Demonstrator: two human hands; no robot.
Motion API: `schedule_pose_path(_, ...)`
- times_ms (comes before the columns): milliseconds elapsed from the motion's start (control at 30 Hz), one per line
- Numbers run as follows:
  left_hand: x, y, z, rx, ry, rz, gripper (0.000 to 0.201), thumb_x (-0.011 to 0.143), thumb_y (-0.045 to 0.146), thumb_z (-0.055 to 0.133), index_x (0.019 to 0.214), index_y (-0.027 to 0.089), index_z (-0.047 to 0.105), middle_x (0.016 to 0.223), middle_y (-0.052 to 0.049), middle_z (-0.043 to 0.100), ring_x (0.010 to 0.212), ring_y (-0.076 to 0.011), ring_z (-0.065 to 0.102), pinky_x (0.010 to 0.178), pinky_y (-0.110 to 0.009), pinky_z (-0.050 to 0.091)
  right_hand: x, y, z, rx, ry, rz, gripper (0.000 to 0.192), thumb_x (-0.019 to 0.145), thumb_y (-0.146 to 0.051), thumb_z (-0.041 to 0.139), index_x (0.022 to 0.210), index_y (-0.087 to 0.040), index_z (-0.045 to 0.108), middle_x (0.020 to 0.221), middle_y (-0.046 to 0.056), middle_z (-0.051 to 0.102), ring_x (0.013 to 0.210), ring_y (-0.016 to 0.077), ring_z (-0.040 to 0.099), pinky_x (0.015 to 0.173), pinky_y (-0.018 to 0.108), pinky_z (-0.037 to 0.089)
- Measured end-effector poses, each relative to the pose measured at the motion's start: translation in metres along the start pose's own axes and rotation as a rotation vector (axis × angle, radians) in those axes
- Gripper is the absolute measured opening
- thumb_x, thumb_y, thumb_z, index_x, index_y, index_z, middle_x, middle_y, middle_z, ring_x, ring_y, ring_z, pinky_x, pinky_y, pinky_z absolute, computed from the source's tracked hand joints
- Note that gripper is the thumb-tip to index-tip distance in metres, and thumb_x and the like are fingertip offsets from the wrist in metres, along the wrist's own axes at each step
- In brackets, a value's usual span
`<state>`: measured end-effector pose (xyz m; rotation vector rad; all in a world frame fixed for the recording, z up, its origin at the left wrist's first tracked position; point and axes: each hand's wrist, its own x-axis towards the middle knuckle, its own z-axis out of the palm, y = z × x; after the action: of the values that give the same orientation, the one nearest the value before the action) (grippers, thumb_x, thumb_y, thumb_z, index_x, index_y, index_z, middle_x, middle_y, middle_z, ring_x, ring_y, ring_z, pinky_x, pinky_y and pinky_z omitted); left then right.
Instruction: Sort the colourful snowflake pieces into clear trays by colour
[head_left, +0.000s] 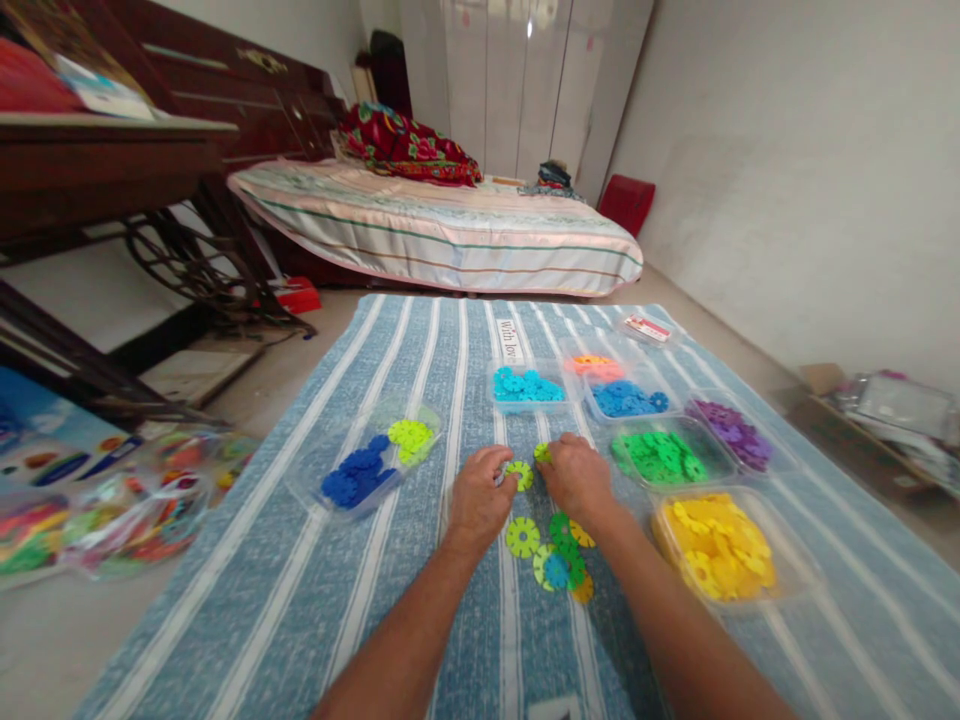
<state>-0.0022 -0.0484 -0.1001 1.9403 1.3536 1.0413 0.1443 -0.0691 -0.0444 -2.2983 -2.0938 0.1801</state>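
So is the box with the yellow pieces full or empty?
Nearly full. The clear box by the right hand holds yellow pieces heaped up to about its rim, with no lid on it.

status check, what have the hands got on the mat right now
Left hand pinching a lime disc. Right hand on a second lime disc. Loose disc cluster lies between the wrists on striped mat.

Two lime-green notched discs (pixel 520 474) lie pinched over the striped mat, one per hand.
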Motion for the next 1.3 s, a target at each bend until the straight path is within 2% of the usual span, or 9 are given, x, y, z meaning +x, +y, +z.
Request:
schedule_pose_path(233, 0.001, -0.003, 0.002, 0.165, -0.05, 0.075, 0.028, 0.072, 0.019, 0.059, 0.099, 0.018, 0.066, 0.117, -0.01, 0.064, 0.112, -0.0262, 0.056, 0.097, -0.046, 0.046, 0.0, 0.002, 0.005, -0.003, 0.018, -0.029, 0.027, 0.091, -0.027, 0.045, 0.097, -0.014, 0.067, 0.1, 0.014, 0.064, 0.098, 0.0228, 0.058, 0.076, 0.029, 0.043)
schedule_pose_path(467, -0.001, 0.0, 0.0, 0.275, -0.092, 0.15, 0.029, 0.073, 0.019, 0.058, 0.101, 0.017, 0.065, 0.121, -0.013, 0.061, 0.118, -0.0292, 0.051, 0.102, -0.049, 0.041, -0.002, 0.005, 0.009, 0.031, 0.061, -0.071, 0.025, 0.091, -0.021, 0.043, 0.092, -0.014, 0.066, 0.095, 0.012, 0.065, 0.093, 0.0211, 0.059, 0.073, 0.028, 0.042)
schedule_pose_path(600, -0.003, 0.005, -0.002, 0.257, -0.114, 0.17, 0.017, 0.073, 0.02, 0.06, 0.089, 0.018, 0.064, 0.122, -0.014, 0.059, 0.121, -0.0302, 0.048, 0.104, -0.05, 0.038, -0.007, 0.007, 0.013, 0.082, 0.112, -0.108, 0.027, 0.092, -0.02, 0.04, 0.088, -0.014, 0.066, 0.088, 0.011, 0.064, 0.087, 0.0195, 0.059, 0.072, 0.027, 0.04)
schedule_pose_path(700, -0.004, 0.008, -0.004, 0.204, -0.115, 0.127, 0.014, 0.067, 0.016, 0.064, 0.081, 0.018, 0.06, 0.121, -0.013, 0.059, 0.12, -0.0288, 0.049, 0.102, -0.048, 0.039, -0.013, 0.007, 0.02, 0.153, 0.173, -0.163, 0.027, 0.092, -0.019, 0.04, 0.084, -0.017, 0.065, 0.084, 0.008, 0.063, 0.085, 0.0179, 0.057, 0.073, 0.026, 0.038)
schedule_pose_path(867, -0.006, 0.012, -0.007, 0.067, -0.117, 0.061, 0.021, 0.065, 0.011, 0.061, 0.084, 0.02, 0.056, 0.105, -0.006, 0.064, 0.104, -0.0221, 0.056, 0.091, -0.04, 0.046, -0.017, 0.01, 0.039, 0.318, 0.302, -0.244, 0.026, 0.09, -0.018, 0.04, 0.078, -0.018, 0.063, 0.077, 0.005, 0.062, 0.079, 0.0174, 0.055, 0.072, 0.026, 0.037)
schedule_pose_path(1000, -0.008, 0.014, -0.008, -0.017, -0.126, 0.033, 0.013, 0.069, 0.014, 0.056, 0.08, 0.021, 0.056, 0.099, -0.003, 0.066, 0.092, -0.0178, 0.059, 0.082, -0.032, 0.047, -0.013, 0.013, 0.054, 0.477, 0.406, -0.292, 0.029, 0.092, -0.02, 0.036, 0.076, -0.018, 0.061, 0.074, 0.006, 0.061, 0.076, 0.0182, 0.054, 0.072, 0.029, 0.039)
schedule_pose_path(1100, -0.009, 0.017, -0.01, -0.075, -0.14, 0.02, 0.005, 0.071, 0.017, 0.055, 0.076, 0.02, 0.056, 0.099, -0.003, 0.067, 0.087, -0.016, 0.059, 0.078, -0.028, 0.047, -0.012, 0.013, 0.057, 0.596, 0.456, -0.334, 0.028, 0.092, -0.021, 0.037, 0.076, -0.019, 0.06, 0.078, 0.006, 0.061, 0.079, 0.0178, 0.055, 0.073, 0.028, 0.042)
schedule_pose_path(1233, -0.008, 0.021, -0.012, -0.069, -0.169, -0.032, 0.006, 0.074, 0.024, 0.055, 0.076, 0.02, 0.058, 0.07, 0.002, 0.061, 0.067, -0.013, 0.056, 0.066, -0.025, 0.045, -0.013, 0.012, 0.056, 0.717, 0.483, -0.367, 0.026, 0.091, -0.021, 0.039, 0.075, -0.02, 0.059, 0.084, 0.005, 0.063, 0.082, 0.0169, 0.057, 0.075, 0.028, 0.045)
schedule_pose_path(1300, -0.009, 0.021, -0.011, -0.075, -0.146, -0.066, 0.008, 0.072, 0.024, 0.056, 0.079, 0.02, 0.058, 0.068, 0.003, 0.061, 0.065, -0.0123, 0.056, 0.065, -0.024, 0.045, -0.014, 0.012, 0.057, 0.759, 0.492, -0.359, 0.025, 0.091, -0.022, 0.04, 0.078, -0.02, 0.061, 0.083, 0.005, 0.064, 0.083, 0.0168, 0.057, 0.076, 0.028, 0.046)
